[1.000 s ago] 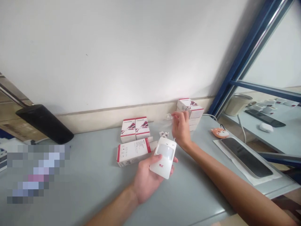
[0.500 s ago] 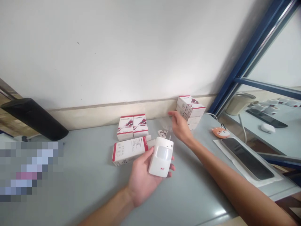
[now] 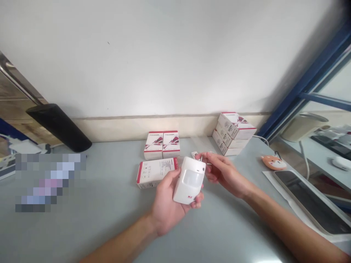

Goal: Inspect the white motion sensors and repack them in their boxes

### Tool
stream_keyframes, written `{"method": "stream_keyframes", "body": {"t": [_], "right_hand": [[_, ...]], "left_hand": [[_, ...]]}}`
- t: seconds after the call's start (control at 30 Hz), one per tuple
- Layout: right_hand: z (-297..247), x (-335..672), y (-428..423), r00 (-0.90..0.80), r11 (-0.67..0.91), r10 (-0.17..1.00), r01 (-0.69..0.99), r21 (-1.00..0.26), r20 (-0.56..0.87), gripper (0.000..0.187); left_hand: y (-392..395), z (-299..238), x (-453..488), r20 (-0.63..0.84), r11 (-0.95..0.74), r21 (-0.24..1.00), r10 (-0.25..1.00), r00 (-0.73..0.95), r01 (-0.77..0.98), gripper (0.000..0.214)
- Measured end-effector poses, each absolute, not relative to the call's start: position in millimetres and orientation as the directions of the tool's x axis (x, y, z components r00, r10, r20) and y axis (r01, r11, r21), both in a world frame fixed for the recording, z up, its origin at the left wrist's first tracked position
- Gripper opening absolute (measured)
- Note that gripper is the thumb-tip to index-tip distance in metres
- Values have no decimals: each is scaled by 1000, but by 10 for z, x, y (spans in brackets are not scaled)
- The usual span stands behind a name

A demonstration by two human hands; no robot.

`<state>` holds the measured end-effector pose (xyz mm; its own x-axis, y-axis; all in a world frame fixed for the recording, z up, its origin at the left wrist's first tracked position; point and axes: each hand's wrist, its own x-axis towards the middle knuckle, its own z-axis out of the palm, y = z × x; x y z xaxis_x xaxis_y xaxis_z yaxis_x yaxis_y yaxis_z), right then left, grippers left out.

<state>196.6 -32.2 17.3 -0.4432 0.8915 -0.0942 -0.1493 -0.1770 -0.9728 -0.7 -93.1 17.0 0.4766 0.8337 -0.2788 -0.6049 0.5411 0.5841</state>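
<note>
My left hand (image 3: 167,204) grips a white sensor unit (image 3: 189,180) with a frosted window, held upright over the grey table (image 3: 109,219). My right hand (image 3: 222,171) is just right of the unit's top, fingers pinched on a thin wire or antenna (image 3: 201,159) that sticks up from it. A long red-and-white box (image 3: 157,172) lies flat just behind my left hand. A small white part (image 3: 194,154) rests on the table behind the unit.
Two red-and-white boxes (image 3: 162,144) stand side by side at the wall; a stack of three (image 3: 233,133) sits to the right. An orange fox-shaped item (image 3: 273,162), a dark tray on white paper (image 3: 315,202) and a black tube (image 3: 59,126) lie around.
My right hand has come back from the stacked boxes to the top of the sensor unit and pinched its thin wire. The view has shifted slightly.
</note>
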Motion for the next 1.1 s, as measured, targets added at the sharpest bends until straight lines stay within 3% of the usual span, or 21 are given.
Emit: {"method": "stream_keyframes", "body": {"t": [0.2, 0.5, 0.67, 0.83, 1.1], "right_hand": [[70, 1876, -365, -299, -203, 937, -54, -978, -178, 43], [232, 2023, -272, 37, 17, 999, -210, -978, 9, 35], [443, 2160, -214, 241, 229, 956, -246, -942, 170, 32], [526, 2229, -226, 388, 408, 865, -171, -897, 320, 33], [623, 2475, -92, 479, 490, 808, -224, -842, 343, 39]], "left_hand": [[-876, 132, -31, -279, 560, 583, 818, 502, -589, 44], [-797, 102, -150, -249, 621, 635, 727, 639, -460, 49], [-846, 96, -149, -192, 583, 706, 704, 684, -402, 43], [-848, 150, -154, -144, 501, 788, 714, 685, -357, 40], [-686, 97, -224, -125, 460, 845, 665, 737, -272, 41]]}}
